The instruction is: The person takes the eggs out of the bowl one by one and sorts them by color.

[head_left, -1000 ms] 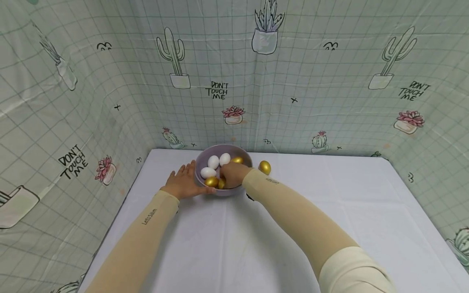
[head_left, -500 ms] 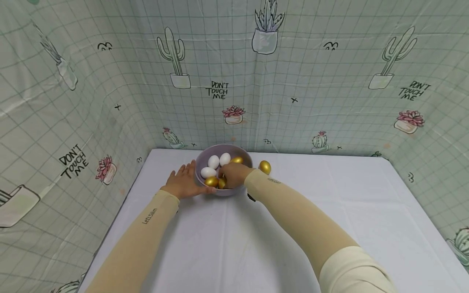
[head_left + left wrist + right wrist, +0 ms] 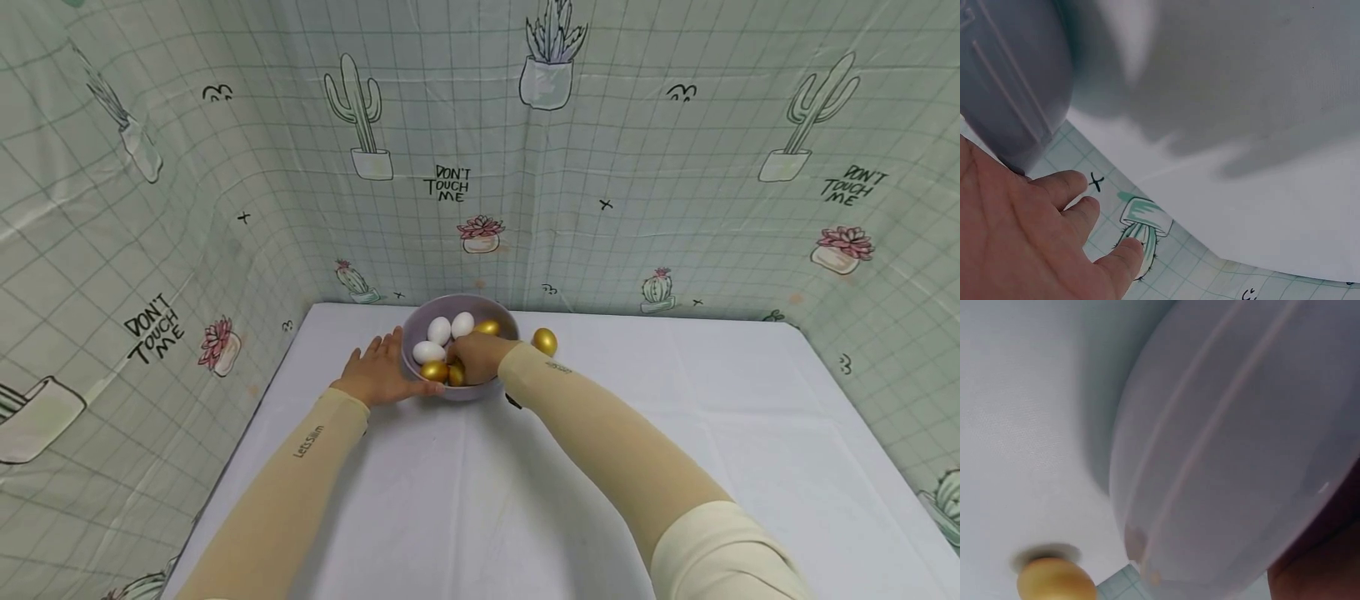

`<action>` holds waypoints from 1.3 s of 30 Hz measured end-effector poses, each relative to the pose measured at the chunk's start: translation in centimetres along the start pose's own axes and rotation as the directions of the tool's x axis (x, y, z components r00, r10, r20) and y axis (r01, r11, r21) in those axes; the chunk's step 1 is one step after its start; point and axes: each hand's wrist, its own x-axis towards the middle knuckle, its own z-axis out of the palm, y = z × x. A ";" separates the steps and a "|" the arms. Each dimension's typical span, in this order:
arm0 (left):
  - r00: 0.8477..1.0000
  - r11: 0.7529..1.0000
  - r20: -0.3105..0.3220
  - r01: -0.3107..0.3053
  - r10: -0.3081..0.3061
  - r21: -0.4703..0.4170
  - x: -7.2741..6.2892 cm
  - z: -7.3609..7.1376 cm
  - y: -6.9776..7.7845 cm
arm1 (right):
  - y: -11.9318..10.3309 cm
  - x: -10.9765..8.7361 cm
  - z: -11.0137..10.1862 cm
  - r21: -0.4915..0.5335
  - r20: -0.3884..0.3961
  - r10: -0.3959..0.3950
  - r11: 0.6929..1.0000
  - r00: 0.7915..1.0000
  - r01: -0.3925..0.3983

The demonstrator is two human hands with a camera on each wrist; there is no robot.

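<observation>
A round purple bowl [image 3: 468,393] stands near the table's back edge. It holds three white eggs [image 3: 439,331] on its left and back, and golden eggs [image 3: 433,372] at the front and back right. My left hand [image 3: 381,372] spreads its straight fingers along the bowl's left side, the thumb reaching across the front rim; in the left wrist view its palm lies against the wall. My right hand [image 3: 477,357] reaches down inside the bowl, fingers curled at a golden egg [image 3: 456,374] that they partly cover. The right wrist view mostly shows the bowl's outer wall.
Another golden egg [image 3: 545,342] lies on the white tabletop [image 3: 637,367] just right of the bowl. Close behind the table rises a gridded cloth [image 3: 600,250] printed with cacti, which also hangs along both sides.
The head view has shifted very slightly. Both hands keep their places at the bowl, and the eggs lie as before.
</observation>
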 end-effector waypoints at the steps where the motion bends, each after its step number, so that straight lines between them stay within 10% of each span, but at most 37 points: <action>1: 1.000 1.000 0.001 -0.001 0.001 0.003 0.0 0.0 0.0 | 0.1 0.1 0.0 0.003 -0.002 -0.002 1.000 1.000 0.002; 39: 1.000 1.000 -0.005 -0.009 0.009 0.020 0.0 0.1 0.2 | 0.9 -2.1 -2.6 0.033 -0.182 -0.088 0.995 0.979 0.095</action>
